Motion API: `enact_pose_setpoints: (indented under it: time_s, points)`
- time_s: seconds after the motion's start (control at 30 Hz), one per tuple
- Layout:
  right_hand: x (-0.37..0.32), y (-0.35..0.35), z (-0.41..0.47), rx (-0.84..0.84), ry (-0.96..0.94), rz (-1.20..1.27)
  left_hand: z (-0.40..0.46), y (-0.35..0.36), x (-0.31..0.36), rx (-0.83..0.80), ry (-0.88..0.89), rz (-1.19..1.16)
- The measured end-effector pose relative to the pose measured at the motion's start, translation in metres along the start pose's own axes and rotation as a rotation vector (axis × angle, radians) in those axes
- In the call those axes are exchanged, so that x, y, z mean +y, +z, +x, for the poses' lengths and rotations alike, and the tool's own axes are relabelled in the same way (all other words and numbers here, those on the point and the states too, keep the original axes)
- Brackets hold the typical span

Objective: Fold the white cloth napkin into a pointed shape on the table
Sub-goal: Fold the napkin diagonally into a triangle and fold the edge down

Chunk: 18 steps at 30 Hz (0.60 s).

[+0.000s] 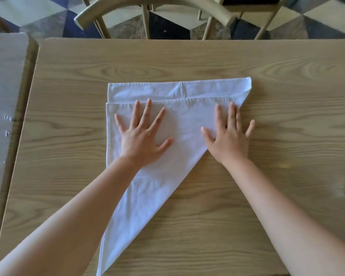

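A: Where does the white cloth napkin sit?

B: Flat on the wooden table, about the middle. It is folded into a long triangle: a straight edge down the left, a diagonal edge on the right, and the point at the near left. A band of the lower layer shows along the far side, beyond the upper layer's edge.

A: And the hands?

B: Both lie palm down with fingers spread, gripping nothing. The left hand presses the cloth near its left edge. The right hand straddles the diagonal fold, its outer fingers on bare wood. They sit apart, side by side.

A: So which step is this?

B: Smoothing and creasing the diagonal fold, I'd judge. The shape is only partly pointed.

A: What does the next move call for?

B: Probably lifting the far left corner and bringing it across to match, with one palm pinning the layers so they don't slip. The chair on the far side is no obstacle.
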State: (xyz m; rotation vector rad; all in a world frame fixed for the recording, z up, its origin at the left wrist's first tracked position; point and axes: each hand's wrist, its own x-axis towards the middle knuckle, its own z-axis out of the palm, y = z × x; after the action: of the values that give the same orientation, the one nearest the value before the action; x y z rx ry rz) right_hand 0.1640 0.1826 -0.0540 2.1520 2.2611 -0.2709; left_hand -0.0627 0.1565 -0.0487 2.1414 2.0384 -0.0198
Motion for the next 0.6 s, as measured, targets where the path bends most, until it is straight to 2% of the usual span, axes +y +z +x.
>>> enact_pose_setpoints:
  time_s: [0.23,0.3,0.43,0.6]
  points:
    - [0.017,0.0,-0.079,0.0,0.027,-0.048,-0.062,0.01,0.005,-0.03,0.066,0.019]
    - [0.024,0.0,-0.08,-0.006,0.031,-0.06,-0.067,0.009,0.005,-0.042,0.071,0.021]
    - [0.03,-0.001,-0.065,0.017,0.161,-0.022,-0.066,0.007,0.006,-0.053,0.067,0.013]
    - [0.029,0.002,-0.059,0.11,0.234,0.059,-0.066,0.008,0.006,-0.059,0.068,0.012]
